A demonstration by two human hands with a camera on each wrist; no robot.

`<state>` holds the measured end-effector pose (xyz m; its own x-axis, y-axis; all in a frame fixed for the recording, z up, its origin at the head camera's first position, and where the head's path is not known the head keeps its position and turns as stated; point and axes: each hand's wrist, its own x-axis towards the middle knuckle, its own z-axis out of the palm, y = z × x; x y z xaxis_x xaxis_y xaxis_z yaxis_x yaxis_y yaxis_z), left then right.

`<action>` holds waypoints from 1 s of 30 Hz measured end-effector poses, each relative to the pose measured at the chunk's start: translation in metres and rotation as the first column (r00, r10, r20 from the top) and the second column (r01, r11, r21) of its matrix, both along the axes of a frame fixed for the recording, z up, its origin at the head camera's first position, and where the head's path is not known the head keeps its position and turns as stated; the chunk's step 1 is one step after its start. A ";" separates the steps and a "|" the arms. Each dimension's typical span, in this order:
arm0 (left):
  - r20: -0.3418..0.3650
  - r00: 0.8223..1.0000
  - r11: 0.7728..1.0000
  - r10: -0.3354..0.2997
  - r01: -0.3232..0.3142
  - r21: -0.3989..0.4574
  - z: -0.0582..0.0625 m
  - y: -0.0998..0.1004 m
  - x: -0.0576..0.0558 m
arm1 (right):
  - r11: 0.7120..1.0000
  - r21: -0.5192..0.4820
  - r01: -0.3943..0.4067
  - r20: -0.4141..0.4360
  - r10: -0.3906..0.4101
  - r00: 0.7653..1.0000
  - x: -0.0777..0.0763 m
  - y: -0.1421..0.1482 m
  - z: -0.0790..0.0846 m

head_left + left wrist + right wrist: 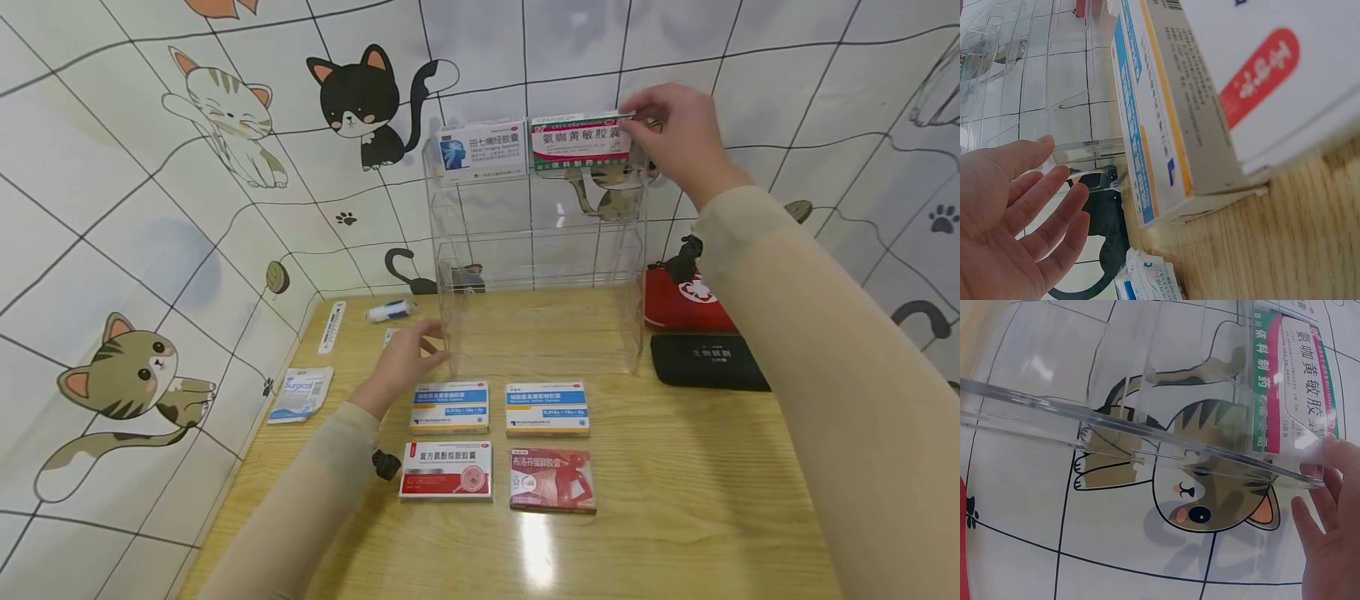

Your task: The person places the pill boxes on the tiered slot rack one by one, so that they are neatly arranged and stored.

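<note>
At the upper right of the head view, my right hand (675,137) pinches the right end of a white, pink and green medicine box (581,143). This box stands on the top tier of a clear acrylic rack (540,248). Beside it on that tier is a white and blue medicine box (482,152). In the right wrist view the thumb and fingers (1332,487) are at the box's end by the rack's side edge. My left hand (405,362) is at the rack's lower left side, its fingers (1054,194) loosely extended in the left wrist view.
Two blue-and-white boxes (450,408), a red-and-white box (447,472) and a red box (552,481) lie before the rack. A red pouch (678,302) and black case (708,362) sit right; a Surgical packet (300,394) and white tube (390,311) left.
</note>
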<state>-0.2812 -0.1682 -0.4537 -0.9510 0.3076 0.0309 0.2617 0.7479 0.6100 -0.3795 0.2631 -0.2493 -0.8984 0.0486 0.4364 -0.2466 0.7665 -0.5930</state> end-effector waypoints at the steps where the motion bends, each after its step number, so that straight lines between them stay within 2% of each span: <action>1: 0.002 1.000 1.000 0.002 -0.002 -0.001 0.000 0.000 0.000 | 1.000 0.000 -0.005 -0.008 0.005 1.000 0.001 0.000 -0.002; 6: 0.009 1.000 1.000 0.005 -0.005 -0.004 -0.002 0.000 0.000 | 0.994 -0.088 -0.065 -0.067 0.060 0.996 0.013 0.000 -0.012; 10: -0.009 1.000 1.000 -0.007 0.007 -0.004 -0.002 -0.002 0.000 | 0.985 -0.162 -0.057 -0.156 0.032 0.987 0.035 -0.004 -0.029; 14: -0.029 1.000 1.000 -0.007 0.006 -0.021 -0.004 -0.004 -0.001 | 0.973 -0.208 -0.101 -0.262 0.044 0.964 0.069 -0.014 -0.064; 16: -0.032 0.999 1.000 -0.003 0.002 -0.020 -0.004 -0.004 -0.002 | 0.961 -0.220 -0.169 -0.305 0.097 0.947 0.090 -0.018 -0.088; 18: -0.032 0.999 1.000 -0.003 0.003 -0.020 -0.004 -0.003 -0.002 | 0.945 -0.232 -0.231 -0.313 0.152 0.938 0.112 -0.020 -0.115; 21: -0.029 1.000 1.000 0.004 -0.005 -0.010 -0.004 0.000 -0.003 | 0.933 -0.239 -0.269 -0.242 0.211 0.947 0.145 -0.019 -0.152; 25: -0.021 1.000 1.000 0.021 -0.021 -0.012 -0.005 0.002 -0.003 | 0.937 -0.225 -0.266 -0.071 0.257 0.964 0.181 -0.020 -0.194; 28: -0.017 0.999 0.999 0.031 -0.031 -0.017 -0.005 0.003 -0.003 | 0.932 -0.240 -0.272 0.061 0.294 0.954 0.198 -0.026 -0.218; 30: -0.016 0.999 0.999 0.036 -0.036 -0.019 -0.005 0.003 -0.003 | 0.927 -0.242 -0.286 0.130 0.323 0.937 0.203 -0.030 -0.230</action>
<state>-0.2839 -0.1656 -0.4589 -0.9610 0.2737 0.0403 0.2437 0.7685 0.5916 -0.1768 0.2327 -0.4793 -0.9427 -0.1628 0.2911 -0.3328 0.5184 -0.7878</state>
